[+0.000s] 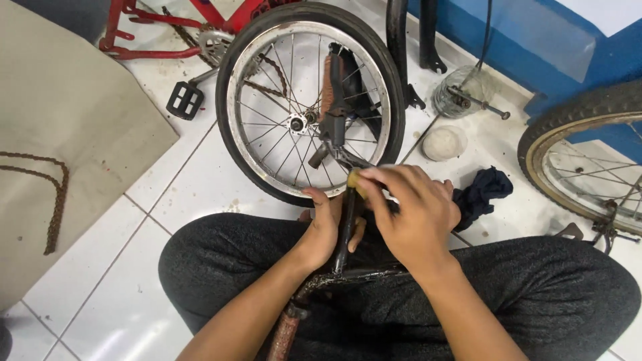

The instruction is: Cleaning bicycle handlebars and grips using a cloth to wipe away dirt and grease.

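Left hand (pixel 326 230) gripping black handlebar (pixel 344 224); right hand (pixel 408 214) pinching yellowish pad (pixel 354 182), rubbing bar above; rust remaining below, near stem (pixel 287 327).

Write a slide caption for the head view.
Left hand steadies a dark handlebar; right hand rubs it beside a wheel.
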